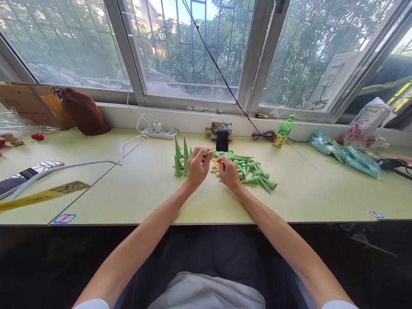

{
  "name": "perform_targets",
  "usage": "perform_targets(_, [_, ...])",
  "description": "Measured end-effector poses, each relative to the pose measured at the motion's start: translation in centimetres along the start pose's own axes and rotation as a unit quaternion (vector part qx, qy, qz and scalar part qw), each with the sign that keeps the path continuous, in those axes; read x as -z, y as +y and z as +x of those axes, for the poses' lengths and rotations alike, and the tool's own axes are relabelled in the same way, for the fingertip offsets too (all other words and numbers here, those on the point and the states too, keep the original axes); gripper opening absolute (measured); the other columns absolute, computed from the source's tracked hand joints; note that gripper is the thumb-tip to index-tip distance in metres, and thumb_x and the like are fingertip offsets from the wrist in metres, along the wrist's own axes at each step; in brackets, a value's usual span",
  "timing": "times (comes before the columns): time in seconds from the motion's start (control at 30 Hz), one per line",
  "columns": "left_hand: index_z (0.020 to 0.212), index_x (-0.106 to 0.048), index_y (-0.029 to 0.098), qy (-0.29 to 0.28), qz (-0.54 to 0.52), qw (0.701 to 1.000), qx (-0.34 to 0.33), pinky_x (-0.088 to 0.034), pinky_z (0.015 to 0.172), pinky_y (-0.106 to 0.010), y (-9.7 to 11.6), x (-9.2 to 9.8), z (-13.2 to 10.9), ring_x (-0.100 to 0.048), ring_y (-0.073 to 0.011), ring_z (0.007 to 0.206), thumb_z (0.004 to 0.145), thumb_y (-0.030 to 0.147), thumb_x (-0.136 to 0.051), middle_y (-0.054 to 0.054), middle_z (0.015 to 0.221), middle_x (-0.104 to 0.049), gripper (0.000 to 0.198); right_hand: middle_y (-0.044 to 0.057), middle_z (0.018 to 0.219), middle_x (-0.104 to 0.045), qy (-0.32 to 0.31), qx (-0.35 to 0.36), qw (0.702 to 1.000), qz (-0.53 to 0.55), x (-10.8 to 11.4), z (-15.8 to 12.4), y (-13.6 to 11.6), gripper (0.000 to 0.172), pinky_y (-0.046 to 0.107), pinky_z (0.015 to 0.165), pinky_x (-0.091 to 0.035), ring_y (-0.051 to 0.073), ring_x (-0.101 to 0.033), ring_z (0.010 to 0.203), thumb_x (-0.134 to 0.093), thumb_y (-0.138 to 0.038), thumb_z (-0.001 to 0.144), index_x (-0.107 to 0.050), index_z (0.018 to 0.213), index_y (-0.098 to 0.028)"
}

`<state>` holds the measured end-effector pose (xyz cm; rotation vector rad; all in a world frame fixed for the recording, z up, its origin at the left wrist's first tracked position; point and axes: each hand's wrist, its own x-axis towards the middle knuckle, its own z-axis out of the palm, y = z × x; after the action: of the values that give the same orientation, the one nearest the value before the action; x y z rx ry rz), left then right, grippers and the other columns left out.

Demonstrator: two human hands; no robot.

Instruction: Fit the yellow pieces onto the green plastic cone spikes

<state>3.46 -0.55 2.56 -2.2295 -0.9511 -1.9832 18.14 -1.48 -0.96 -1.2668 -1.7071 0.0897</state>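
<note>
My left hand (197,168) is closed, its fingers pinched round a green plastic cone-shaped spike that shows only as a bit of green at the fingertips. Close by on the right, my right hand (228,171) is also closed, fingertips together; whatever they hold is too small to make out. Left of my left hand, several green spikes (178,161) stand upright with their points up, partly covered by the hand. A loose heap of green spikes (247,167) lies beyond and right of my right hand. Small yellow pieces (215,163) are scattered between the hands.
Behind the hands are a black phone (222,140) and a small cardboard box (213,130). A power strip (161,132), a green drink bottle (283,132) and a coiled cable (264,136) line the back. Teal plastic packs (346,154) lie right; a white cable (80,164) crosses left.
</note>
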Motion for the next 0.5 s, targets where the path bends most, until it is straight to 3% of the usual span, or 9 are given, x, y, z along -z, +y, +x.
perform_targets(0.2, [0.089, -0.064, 0.017, 0.119, 0.019, 0.992, 0.03, -0.049, 0.056, -0.019, -1.0, 1.4, 1.6, -0.06, -0.0075, 0.063, 0.097, 0.041, -0.058, -0.004, 0.089, -0.063, 0.026, -0.002, 0.058, -0.051, -0.005, -0.004, 1.0, -0.001, 0.1, 0.0, 0.0, 0.023, 0.026, 0.059, -0.035, 0.016, -0.047, 0.051, -0.038, -0.017, 0.091, -0.061, 0.092, -0.02])
perform_targets(0.5, [0.085, -0.06, 0.018, 0.107, 0.042, 0.989, 0.091, -0.05, 0.058, -0.022, -2.7, 1.8, 2.4, -0.061, -0.0094, 0.064, 0.096, 0.049, -0.057, -0.005, 0.093, -0.066, 0.033, -0.001, 0.06, -0.053, -0.01, -0.015, 1.0, 0.016, 0.3, -0.1, -0.4, 0.025, 0.027, 0.061, -0.036, 0.017, -0.047, 0.053, -0.037, -0.019, 0.09, -0.062, 0.093, -0.02])
